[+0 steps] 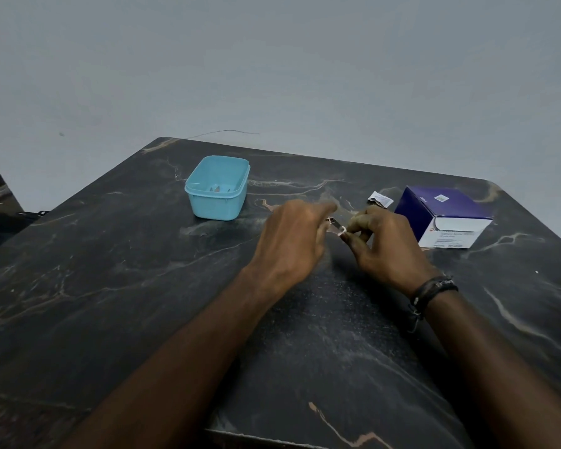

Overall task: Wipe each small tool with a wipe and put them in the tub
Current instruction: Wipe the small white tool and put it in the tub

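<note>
My left hand (292,241) and my right hand (386,244) meet above the middle of the dark marble table (143,286). Between them is a small metal tool (334,224): my left hand holds one end, and my right hand pinches a small white wipe (342,231) round the other end. The light blue tub (217,187) stands open at the back left of my hands. Small tools lie on its floor, too small to tell apart.
A purple and white box (444,217) stands at the right, close to my right hand. A torn white sachet (380,199) lies just left of the box. A grey wall rises behind the table. The table's front edge is near me.
</note>
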